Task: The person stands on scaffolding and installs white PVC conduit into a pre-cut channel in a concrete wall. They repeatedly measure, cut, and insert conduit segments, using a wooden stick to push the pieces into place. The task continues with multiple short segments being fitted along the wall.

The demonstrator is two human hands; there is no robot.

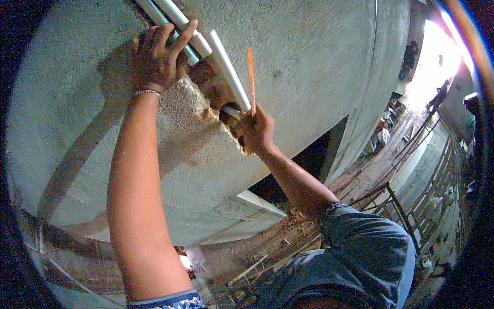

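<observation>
My left hand (162, 56) is raised against the grey plastered wall, its fingers closed over a white pipe (199, 44) and a pale blue-green pipe (191, 55) lying side by side in a rough groove. Both pipes end just below that hand. Lower and to the right, my right hand (259, 130) is closed around the bottom end of a loose white pipe (230, 69), which slants up alongside the groove. From the same hand a thin orange hacksaw blade (250, 77) sticks upward. A short pale pipe end (232, 112) shows at the groove by its fingers.
Broken brick (203, 74) lines the chiselled groove in the wall (309, 67). A dark opening (309, 159) lies under the wall's lower right edge. Rubble and wood (267, 252) cover the ground far below. Metal frames (396, 206) and a person (381, 136) are at the right.
</observation>
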